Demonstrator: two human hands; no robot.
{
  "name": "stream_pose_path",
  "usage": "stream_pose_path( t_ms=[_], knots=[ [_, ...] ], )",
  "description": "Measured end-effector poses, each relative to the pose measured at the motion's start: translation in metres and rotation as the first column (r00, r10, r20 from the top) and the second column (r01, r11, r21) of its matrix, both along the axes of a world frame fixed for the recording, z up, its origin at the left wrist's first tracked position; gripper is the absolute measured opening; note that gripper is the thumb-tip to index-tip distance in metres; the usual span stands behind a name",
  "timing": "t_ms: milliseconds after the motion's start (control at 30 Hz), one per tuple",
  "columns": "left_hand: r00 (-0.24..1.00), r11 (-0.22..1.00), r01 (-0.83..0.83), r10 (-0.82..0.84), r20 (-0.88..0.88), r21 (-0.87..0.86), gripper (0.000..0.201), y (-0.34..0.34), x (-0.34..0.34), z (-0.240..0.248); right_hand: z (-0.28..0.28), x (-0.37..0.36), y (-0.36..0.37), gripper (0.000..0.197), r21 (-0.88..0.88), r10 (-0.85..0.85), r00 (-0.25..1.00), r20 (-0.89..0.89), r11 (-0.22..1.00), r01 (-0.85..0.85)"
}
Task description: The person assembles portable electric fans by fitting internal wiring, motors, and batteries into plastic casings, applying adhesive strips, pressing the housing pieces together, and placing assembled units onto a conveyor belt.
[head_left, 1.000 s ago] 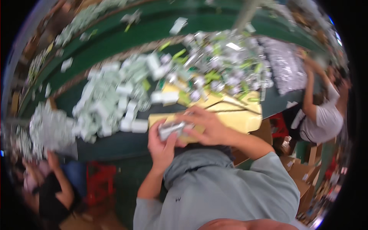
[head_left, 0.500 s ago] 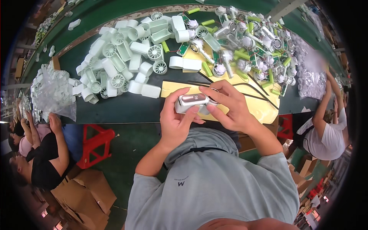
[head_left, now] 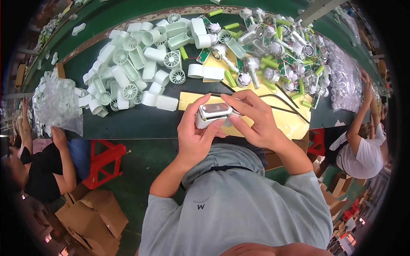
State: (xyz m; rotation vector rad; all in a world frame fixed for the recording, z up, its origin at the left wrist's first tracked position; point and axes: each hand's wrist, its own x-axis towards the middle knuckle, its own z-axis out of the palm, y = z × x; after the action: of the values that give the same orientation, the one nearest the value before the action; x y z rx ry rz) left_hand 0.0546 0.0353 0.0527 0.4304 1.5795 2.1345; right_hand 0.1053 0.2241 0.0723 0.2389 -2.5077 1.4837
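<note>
Both hands hold one small white handheld fan (head_left: 206, 122) above the table's near edge. Its glossy silver-grey panel (head_left: 215, 109) faces up, and a gap with a yellow-green bit inside shows between panel and shell at the left end. My left hand (head_left: 193, 132) is closed round the handle end, thumb on the near side. My right hand (head_left: 259, 119) pinches the round head end, mostly covered by its fingers. Beyond the hands lie pale green-white fan shells (head_left: 128, 70) in a heap, and white fan inner parts (head_left: 277, 49) with wires, circuit boards and green battery cells (head_left: 270, 62).
A yellow sheet (head_left: 299, 124) with thin black strips (head_left: 291, 110) lies under the right-hand parts. Plastic bags (head_left: 346, 81) stand at the right, and a bag of parts (head_left: 64, 104) at the left. Co-workers sit at both sides, near red stools (head_left: 106, 164). Cardboard boxes (head_left: 92, 217) are on the floor.
The fan has tilted slightly in my hands. A gap with a yellow-green bit now shows at its left end, between panel and shell. Both grips stay about the same.
</note>
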Motion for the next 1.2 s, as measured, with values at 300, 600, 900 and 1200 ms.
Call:
stream_pose_path(
  t_ms=[300, 600, 900, 1200],
  knots=[
    [0.998, 0.998, -0.055, 0.056, -0.03, 0.042, 0.053, 0.001, -0.003, 0.004, 0.002, 0.0, -0.005, 0.045, -0.094, 0.009, 0.999, 0.039, 0.996, -0.005],
    [0.997, 0.996, -0.066, 0.068, -0.031, 0.054, 0.038, 0.003, -0.008, -0.005, 0.002, 0.0, -0.005, 0.047, -0.012, 0.057, 0.998, 0.03, 0.998, -0.057],
    [0.994, 0.998, -0.007, 0.0, -0.112, -0.059, 0.028, -0.007, -0.003, -0.012, -0.013, -0.017, -0.004, 0.018, -0.302, -0.004, 1.0, 0.025, 0.953, 0.011],
    [0.958, 0.998, -0.008, -0.012, -0.288, -0.068, 0.037, 0.012, -0.001, -0.009, -0.014, -0.019, -0.006, 0.02, -0.19, -0.163, 0.986, 0.029, 0.968, 0.165]
  ],
)
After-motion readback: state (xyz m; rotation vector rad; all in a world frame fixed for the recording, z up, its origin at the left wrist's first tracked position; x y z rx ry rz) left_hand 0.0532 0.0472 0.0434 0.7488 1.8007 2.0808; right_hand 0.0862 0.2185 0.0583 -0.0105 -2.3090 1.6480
